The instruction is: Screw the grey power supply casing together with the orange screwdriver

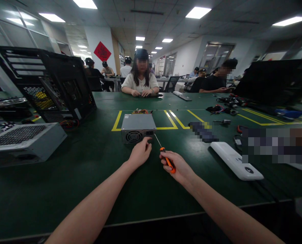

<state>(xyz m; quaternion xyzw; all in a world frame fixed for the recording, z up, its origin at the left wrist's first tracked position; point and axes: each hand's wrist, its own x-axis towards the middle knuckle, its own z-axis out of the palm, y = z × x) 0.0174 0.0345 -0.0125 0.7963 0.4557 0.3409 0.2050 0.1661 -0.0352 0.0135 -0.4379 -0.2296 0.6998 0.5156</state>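
Note:
A grey metal power supply unit [138, 122] with a round fan grille on its front stands on the green table [89, 176]. My left hand [140, 152] touches the lower front edge of that unit, near its right corner. My right hand [177, 166] grips an orange-handled screwdriver [167, 160]. Its thin shaft points up and left, and its tip sits by the unit's front right corner. Coloured wires show behind the unit.
An open black computer case [51, 88] stands at the left, with a second grey power supply [21, 140] in front of it. A white device [236, 161] lies to the right. Cables and tools are scattered at the far right. People sit across the table.

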